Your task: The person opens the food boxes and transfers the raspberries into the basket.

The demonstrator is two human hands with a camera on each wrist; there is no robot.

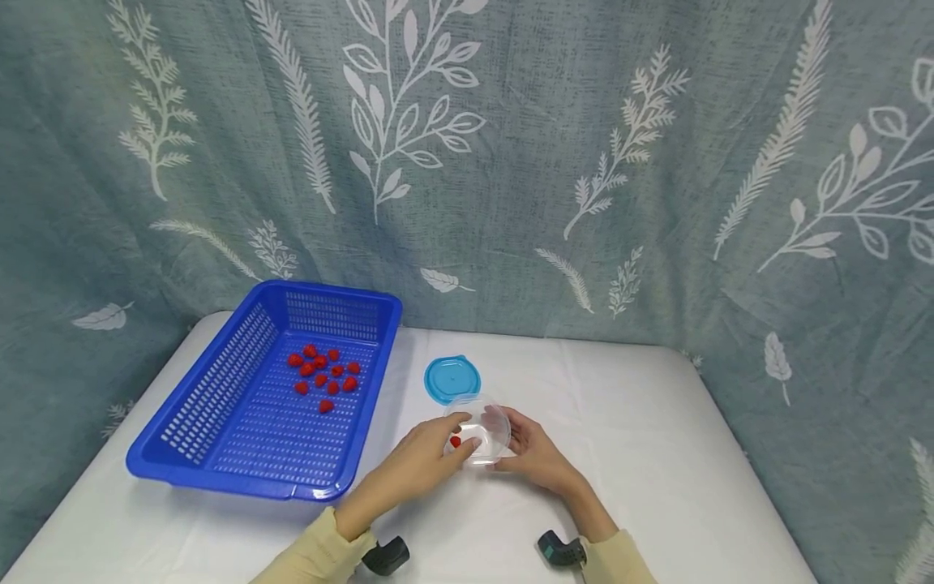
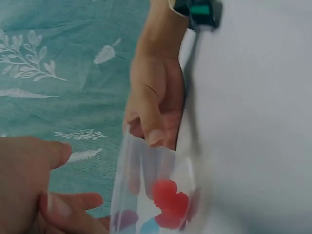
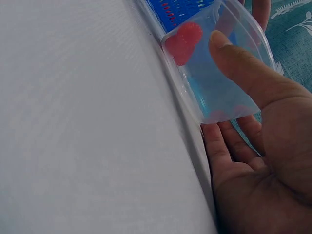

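Note:
My right hand point(image 1: 543, 460) holds a clear plastic container point(image 1: 498, 434) from its right side. In the right wrist view the thumb point(image 3: 239, 68) lies along the container's wall and the other fingers are behind and below it. Red raspberries point(image 2: 169, 204) sit together at the bottom of the container. My left hand point(image 1: 423, 456) is over the container's left rim, thumb and fingers apart, with nothing seen between them. A round blue lid point(image 1: 452, 379) lies flat on the table just behind the container.
To the left stands a big blue mesh basket point(image 1: 273, 462), with several raspberries point(image 1: 321, 362) spread over its floor. A white cloth point(image 1: 642, 454) covers the table. Behind it hangs a green leaf-patterned curtain point(image 1: 525, 178).

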